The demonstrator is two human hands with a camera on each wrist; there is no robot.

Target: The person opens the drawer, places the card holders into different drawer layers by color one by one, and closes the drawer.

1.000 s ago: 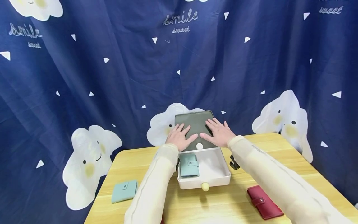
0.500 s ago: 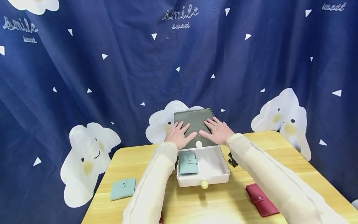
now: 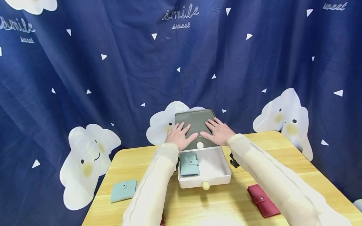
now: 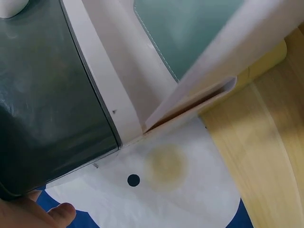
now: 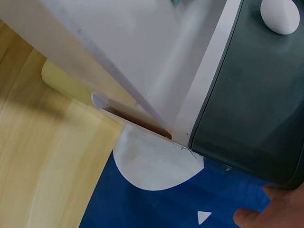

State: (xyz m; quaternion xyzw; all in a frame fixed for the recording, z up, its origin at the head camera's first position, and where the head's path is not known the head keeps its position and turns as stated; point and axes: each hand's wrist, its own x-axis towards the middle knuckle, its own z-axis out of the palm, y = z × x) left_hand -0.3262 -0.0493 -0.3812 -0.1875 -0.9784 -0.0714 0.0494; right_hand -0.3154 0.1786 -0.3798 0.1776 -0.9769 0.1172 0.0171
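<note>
While the left hand (image 3: 178,137) and right hand (image 3: 220,133) lie spread atop the box (image 3: 195,121), far back on the table (image 3: 135,157), it should prove stiff, slick and light; its open drawer (image 3: 217,180) is best held by the yellow knob (image 3: 205,185).

Head view: red item (image 3: 162,221) mostly behind the left sleeve (image 3: 152,183), cut by the bottom edge; I can't identify it. Lettering (image 3: 256,147) on the right sleeve (image 3: 275,179) too small for me. Wrist views: left hand (image 4: 28,213), right hand (image 5: 280,209) and grey-topped box (image 4: 52,99) all cropped; teal wallet (image 4: 190,28) cut at top.
</note>
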